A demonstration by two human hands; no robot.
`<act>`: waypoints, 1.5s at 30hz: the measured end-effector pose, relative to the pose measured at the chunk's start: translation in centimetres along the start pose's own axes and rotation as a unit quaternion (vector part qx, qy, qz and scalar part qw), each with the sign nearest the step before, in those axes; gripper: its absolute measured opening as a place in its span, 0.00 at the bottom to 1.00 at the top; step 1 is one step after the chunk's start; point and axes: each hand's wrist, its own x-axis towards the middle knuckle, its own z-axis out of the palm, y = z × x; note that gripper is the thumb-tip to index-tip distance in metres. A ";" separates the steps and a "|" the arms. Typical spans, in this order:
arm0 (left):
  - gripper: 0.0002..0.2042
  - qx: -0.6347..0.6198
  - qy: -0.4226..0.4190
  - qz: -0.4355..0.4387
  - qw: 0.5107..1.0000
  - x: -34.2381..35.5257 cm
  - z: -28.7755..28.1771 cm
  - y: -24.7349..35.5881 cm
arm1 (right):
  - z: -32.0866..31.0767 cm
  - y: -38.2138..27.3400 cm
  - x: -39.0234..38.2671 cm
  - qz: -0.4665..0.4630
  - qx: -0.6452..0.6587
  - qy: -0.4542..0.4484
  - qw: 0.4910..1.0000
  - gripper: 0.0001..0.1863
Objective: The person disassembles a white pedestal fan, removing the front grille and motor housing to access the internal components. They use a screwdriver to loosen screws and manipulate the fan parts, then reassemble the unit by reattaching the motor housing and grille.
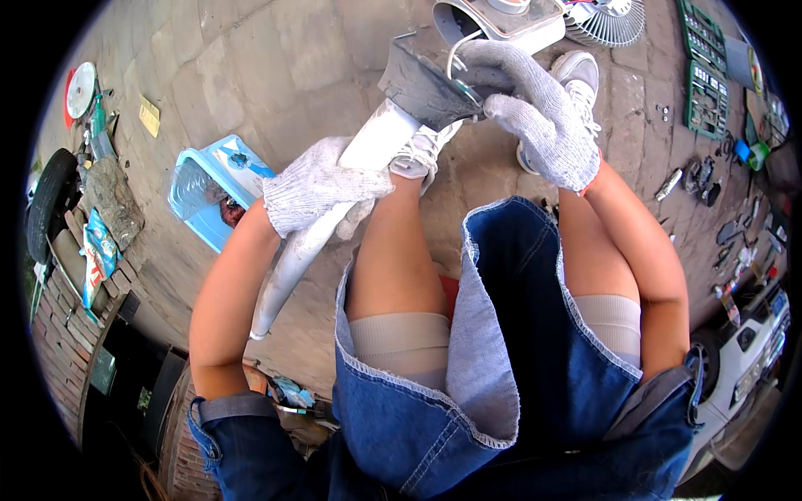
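Both my hands wear whitish knit gloves. My left hand (322,188) is wrapped round a white tube (288,271), which slants from lower left up to the middle. At its upper end sits a dark grey, open-sided plastic piece (426,88). My right hand (539,108) curls round the right edge of that piece, thumb below and fingers above; part of the grip is hidden. A thin white cable (455,58) loops past the grey piece near my right fingers. Just beyond stands a white housing (522,29) with a dark round opening.
A fan with a wire cage (610,21) lies at the far right of the housing. A green tool case (706,75) and scattered parts lie to the right. Left of my arm is a blue tray (200,219). Farther left are a tyre (50,196) and a rock (113,200).
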 end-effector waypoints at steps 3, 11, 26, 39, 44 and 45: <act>0.10 0.033 0.004 0.045 0.998 0.9 -0.3 -1.1 | 0.1 0.1 0.5 -0.022 0.020 0.020 0.999 0.17; 0.10 0.170 0.089 0.114 0.975 2.5 -0.2 -2.4 | 0.5 -0.2 0.5 0.079 0.044 0.000 0.996 0.19; 0.24 0.235 0.485 0.249 0.805 6.6 1.1 2.3 | -0.4 -2.0 3.0 -0.034 -0.217 0.128 0.967 0.19; 0.25 0.257 0.470 0.271 0.800 7.6 -3.9 4.8 | -5.4 12.1 4.0 0.177 -0.570 0.048 0.801 0.18; 0.30 0.194 0.359 0.150 0.900 7.9 -5.2 -0.8 | -5.5 13.9 3.3 0.197 -0.641 -0.031 0.741 0.21; 0.29 0.161 0.332 0.128 0.920 8.3 -5.6 -2.9 | -5.1 14.3 3.4 0.207 -0.629 -0.023 0.749 0.21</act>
